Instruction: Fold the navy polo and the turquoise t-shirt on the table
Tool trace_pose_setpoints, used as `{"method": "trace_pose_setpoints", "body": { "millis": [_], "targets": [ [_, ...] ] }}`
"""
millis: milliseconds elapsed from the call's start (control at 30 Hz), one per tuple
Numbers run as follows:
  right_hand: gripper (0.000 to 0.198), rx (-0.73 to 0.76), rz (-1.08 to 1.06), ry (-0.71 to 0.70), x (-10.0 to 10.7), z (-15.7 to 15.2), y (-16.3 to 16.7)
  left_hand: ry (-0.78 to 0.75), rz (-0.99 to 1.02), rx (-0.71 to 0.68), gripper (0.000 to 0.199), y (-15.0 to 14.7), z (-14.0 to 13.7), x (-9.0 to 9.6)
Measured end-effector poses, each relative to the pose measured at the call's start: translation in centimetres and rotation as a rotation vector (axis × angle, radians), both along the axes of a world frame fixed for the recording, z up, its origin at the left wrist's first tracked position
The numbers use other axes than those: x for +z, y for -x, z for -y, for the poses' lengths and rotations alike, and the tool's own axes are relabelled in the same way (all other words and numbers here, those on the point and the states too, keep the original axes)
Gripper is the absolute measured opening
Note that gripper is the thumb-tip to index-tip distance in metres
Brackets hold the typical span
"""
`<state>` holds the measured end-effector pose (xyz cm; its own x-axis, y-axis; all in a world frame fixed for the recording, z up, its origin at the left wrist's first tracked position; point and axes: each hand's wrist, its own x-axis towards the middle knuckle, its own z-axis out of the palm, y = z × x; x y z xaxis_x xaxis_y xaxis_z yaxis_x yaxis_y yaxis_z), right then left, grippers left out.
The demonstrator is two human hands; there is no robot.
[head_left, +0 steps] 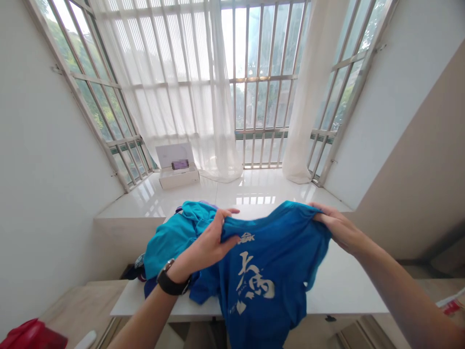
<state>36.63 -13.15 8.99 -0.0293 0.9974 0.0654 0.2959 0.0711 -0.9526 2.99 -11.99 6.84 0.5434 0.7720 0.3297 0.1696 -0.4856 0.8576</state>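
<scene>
A blue T-shirt [265,261] with white lettering on its front hangs between my two hands, over the near edge of the white table [341,286]. My left hand [214,240], with a black watch on its wrist, pinches the shirt near the left side of the collar. Gripping the shoulder at the right is my right hand [332,220], its fingertips partly hidden by the cloth. The lower end of the shirt drops out of the frame. Left of it, a turquoise garment [174,237] lies heaped on the table, close behind my left wrist.
Darker clothes show under the turquoise heap. Behind the table, a white windowsill [218,191] carries an open white box [178,178] with a phone-like device [180,165] in it. Sheer curtains [174,87] hang before barred windows. Red cloth [34,334] lies at lower left.
</scene>
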Motion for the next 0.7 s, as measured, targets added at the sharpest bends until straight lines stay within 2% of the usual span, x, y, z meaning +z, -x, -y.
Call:
{"method": "trace_pose_setpoints", "body": {
  "millis": [67, 100, 167, 200, 300, 400, 500, 567, 633, 700],
  "targets": [
    [0.017, -0.091, -0.131, 0.003, 1.3, 1.1, 0.6, 0.077, -0.157, -0.083, 0.047, -0.5, 0.2, -3.0],
    [0.018, -0.126, -0.116, -0.039, 1.9, 1.7, 0.8, 0.144, -0.199, -0.134, 0.054, -0.7, 0.3, -4.4],
    [0.021, -0.185, 0.070, -0.190, 3.1, 2.7, 0.8, 0.290, -0.197, -0.230, 0.064, -0.9, 0.6, -5.9],
    [0.024, -0.208, 0.210, -0.260, 3.7, 3.1, 0.6, 0.353, -0.160, -0.262, 0.068, -0.9, 0.7, -6.0],
    [0.033, -0.198, 0.624, -0.307, 5.0, 4.1, -0.6, 0.470, -0.008, -0.291, 0.078, 0.0, 0.9, -3.9],
    [0.042, -0.101, 0.841, -0.263, 5.7, 4.7, -2.6, 0.389, 0.169, -0.183, 0.067, 1.6, 0.9, -0.3],
    [0.048, -0.052, 0.763, -0.286, 6.1, 5.4, -4.1, 0.163, 0.425, -0.007, 0.048, 3.0, 1.2, 2.2],
    [0.053, -0.078, 0.627, -0.308, 6.5, 6.1, -4.2, 0.082, 0.474, -0.030, 0.054, 3.4, 1.5, 2.7],
    [0.055, -0.139, 0.517, -0.316, 7.0, 6.9, -3.5, 0.139, 0.350, -0.148, 0.069, 3.2, 1.6, 2.2],
    [0.056, -0.203, 0.459, -0.310, 7.8, 7.6, -2.4, 0.259, 0.164, -0.228, 0.065, 2.7, 1.6, 1.1]
  ]
}}
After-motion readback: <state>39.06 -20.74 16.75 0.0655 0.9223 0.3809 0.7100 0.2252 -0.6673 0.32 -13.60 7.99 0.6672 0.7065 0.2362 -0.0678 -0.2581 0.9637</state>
